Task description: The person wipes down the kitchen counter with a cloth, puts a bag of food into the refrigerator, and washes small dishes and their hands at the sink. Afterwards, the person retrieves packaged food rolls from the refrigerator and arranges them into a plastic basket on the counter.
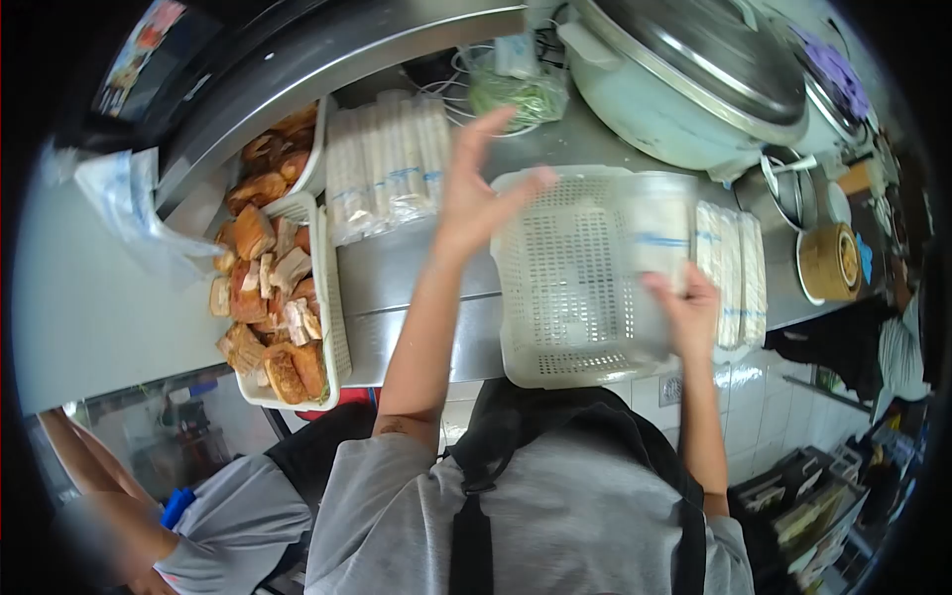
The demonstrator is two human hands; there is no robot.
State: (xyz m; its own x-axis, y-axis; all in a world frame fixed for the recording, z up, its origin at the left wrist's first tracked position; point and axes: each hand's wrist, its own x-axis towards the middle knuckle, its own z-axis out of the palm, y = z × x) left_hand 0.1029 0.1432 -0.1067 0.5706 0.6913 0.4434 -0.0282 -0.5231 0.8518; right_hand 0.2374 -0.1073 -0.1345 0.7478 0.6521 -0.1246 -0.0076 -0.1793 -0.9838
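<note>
Over the left side of a white perforated basket (570,283), my left hand (481,193) is raised with its fingers spread and nothing in it. My right hand (684,302) is at the basket's right side, its fingers on a blurred clear packet with a blue stripe (661,233). More blue-striped packets (734,273) stand in a row just right of the basket. To the left of my left hand lie long wrapped packets (382,164) on the metal counter (402,273).
At the left, a white basket (339,327) holds browned meat pieces (283,297), with another meat basket (319,164) behind. A large lidded pot (654,114) stands back right, near a bamboo container (828,263). A bag of greens (516,94) lies behind. A co-worker's arms (109,496) show lower left.
</note>
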